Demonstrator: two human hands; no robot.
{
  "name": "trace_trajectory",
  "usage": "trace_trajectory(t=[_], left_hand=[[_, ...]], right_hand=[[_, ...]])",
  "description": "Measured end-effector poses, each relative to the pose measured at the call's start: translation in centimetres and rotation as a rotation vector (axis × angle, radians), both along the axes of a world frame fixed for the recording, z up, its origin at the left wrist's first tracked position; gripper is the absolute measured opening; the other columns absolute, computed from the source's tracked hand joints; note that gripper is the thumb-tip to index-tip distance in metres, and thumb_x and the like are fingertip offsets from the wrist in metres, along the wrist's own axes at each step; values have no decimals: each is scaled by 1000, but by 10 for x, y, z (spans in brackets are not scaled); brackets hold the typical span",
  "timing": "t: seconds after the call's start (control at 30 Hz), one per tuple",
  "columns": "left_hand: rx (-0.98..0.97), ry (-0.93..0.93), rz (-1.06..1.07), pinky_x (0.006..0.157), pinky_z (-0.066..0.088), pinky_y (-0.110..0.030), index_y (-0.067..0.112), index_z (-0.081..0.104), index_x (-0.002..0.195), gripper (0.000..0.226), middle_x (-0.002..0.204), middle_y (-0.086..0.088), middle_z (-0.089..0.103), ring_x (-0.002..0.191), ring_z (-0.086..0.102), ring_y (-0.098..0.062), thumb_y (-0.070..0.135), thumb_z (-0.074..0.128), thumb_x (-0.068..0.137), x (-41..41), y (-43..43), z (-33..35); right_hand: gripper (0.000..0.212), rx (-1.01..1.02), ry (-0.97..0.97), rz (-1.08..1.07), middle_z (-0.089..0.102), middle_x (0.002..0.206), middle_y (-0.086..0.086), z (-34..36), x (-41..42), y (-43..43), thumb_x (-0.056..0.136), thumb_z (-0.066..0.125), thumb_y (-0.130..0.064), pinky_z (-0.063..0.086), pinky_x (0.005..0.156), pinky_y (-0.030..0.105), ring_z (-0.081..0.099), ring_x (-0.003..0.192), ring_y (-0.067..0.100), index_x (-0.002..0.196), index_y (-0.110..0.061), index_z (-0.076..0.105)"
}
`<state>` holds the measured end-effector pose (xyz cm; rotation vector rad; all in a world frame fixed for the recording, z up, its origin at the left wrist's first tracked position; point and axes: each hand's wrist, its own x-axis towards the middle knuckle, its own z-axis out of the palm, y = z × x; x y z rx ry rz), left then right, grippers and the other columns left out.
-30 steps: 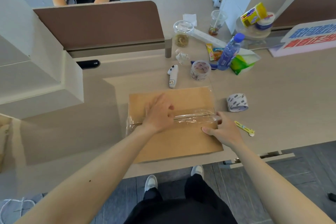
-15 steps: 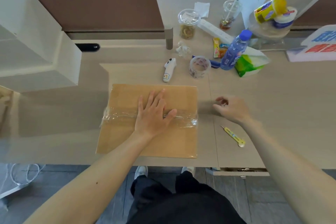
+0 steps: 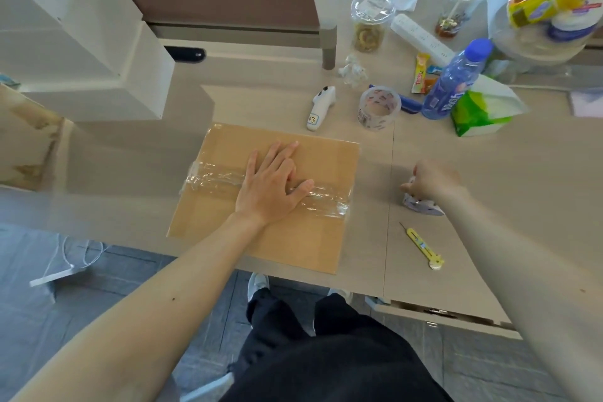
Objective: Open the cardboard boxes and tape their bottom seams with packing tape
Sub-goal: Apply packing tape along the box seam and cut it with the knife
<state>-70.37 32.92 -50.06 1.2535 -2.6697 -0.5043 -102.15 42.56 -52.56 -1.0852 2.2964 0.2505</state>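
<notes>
Left grip (image 3: 270, 186) flat, right grip (image 3: 430, 181) curled.

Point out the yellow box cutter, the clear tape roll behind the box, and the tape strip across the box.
Yellow box cutter (image 3: 423, 247), head view, middle of its handle.
Clear tape roll (image 3: 378, 118), head view, near outer wall.
Tape strip (image 3: 215, 179), head view, wrinkled stretch toward the picture's left.

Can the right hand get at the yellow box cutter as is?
Probably yes. The slim yellow plastic box cutter lies uncovered on the beige desk, close beside the right hand, nothing between. That hand seems to grip the white patterned tape roll, so it would have to let go first.
</notes>
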Motion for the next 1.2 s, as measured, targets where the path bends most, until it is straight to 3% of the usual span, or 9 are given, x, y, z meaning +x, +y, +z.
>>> trace_trajectory(t=[0.1,0.27,0.53,0.67,0.83,1.0,1.2], left_hand=[[16,7,10,122,5,-49,22,39,80,40,161,14,27,153,10,-14,57,52,93,-1,0,0],[8,2,14,122,7,-51,23,38,80,40,161,13,28,153,12,-15,58,52,93,-1,1,1],[-18,15,11,121,9,-51,24,37,79,40,159,12,31,152,15,-16,60,50,91,-1,1,0],[-20,11,10,122,9,-51,24,38,78,41,160,13,30,152,15,-15,63,46,90,0,0,-1],[-29,23,14,121,10,-52,24,38,78,41,159,13,32,152,15,-15,63,46,89,0,0,-1],[-21,46,18,122,9,-50,24,39,78,42,159,12,33,152,16,-15,63,49,89,2,0,-3],[61,146,10,123,5,-44,26,48,88,35,155,11,40,151,20,-12,58,62,85,6,-4,-2]], right_hand=[[29,59,-32,15,60,97,4,-1,0,-3,82,68,-34,42,69,30,54,82,24,103,-15,59],[23,224,-100,1,60,94,5,7,8,-7,88,57,-38,46,75,33,55,83,23,93,-16,57],[18,267,-182,-50,63,86,7,8,10,-7,87,55,-32,46,62,30,59,76,23,91,-16,60],[22,201,-246,-68,66,87,6,2,5,-1,81,61,-34,51,65,31,63,78,23,91,-16,65],[26,31,-414,-172,69,76,11,16,4,1,78,67,-30,48,62,32,61,66,25,88,-7,72],[9,-215,-560,-262,68,81,6,76,11,8,82,69,-22,46,56,25,62,67,17,91,-20,71],[24,-400,-753,-209,71,91,6,136,51,7,83,72,-18,51,54,26,68,67,15,106,-23,69]])
